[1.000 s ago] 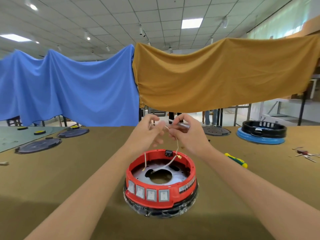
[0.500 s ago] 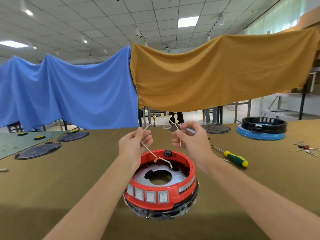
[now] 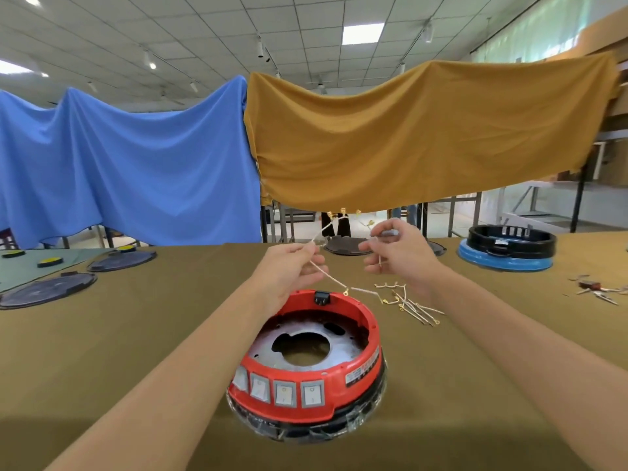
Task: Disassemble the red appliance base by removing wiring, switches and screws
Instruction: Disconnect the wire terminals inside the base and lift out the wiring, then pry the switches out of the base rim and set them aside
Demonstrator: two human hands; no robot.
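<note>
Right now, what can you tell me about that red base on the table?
The red base is a round plastic ring, open at the top, sitting flat on the olive-covered table. Four grey rocker switches line its front, beside a label on the right. Inside lies a grey metal plate with a large central hole. A small black part sits on its far rim. Its black underside looks wrapped in clear film. Neither hand appears to touch it.

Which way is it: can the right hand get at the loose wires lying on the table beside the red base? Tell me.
Probably yes. The loose wires lie uncovered on the table just below the right hand, beside the red base. But that hand already holds a small grey thing, so it may need freeing.
</note>
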